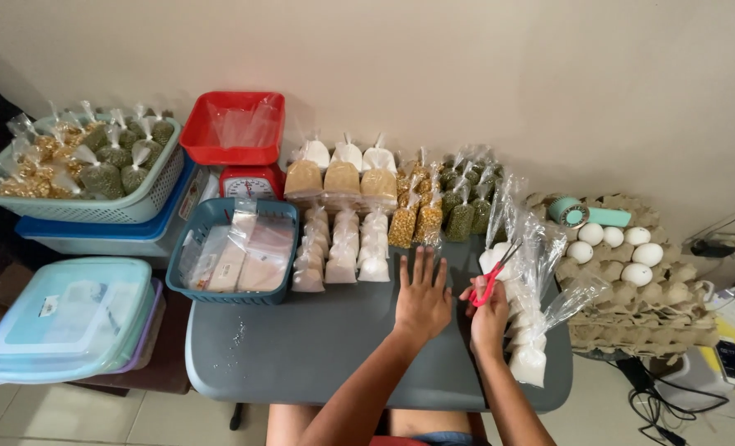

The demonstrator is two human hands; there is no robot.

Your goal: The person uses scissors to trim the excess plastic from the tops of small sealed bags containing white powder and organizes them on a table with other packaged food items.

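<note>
My left hand lies flat, palm down, on the grey table, fingers spread, holding nothing. My right hand grips red-handled scissors whose blades point up toward a clear plastic bag. Just right of that hand lie tied clear bags of white powder with long loose tops. Rows of small filled bags of white, tan, yellow and green goods line the table's far side.
A blue basket of flat bags sits at the table's left. Behind it stands a red scale with a red tray. A green basket of packets and lidded boxes are left. Egg trays with white eggs stand right.
</note>
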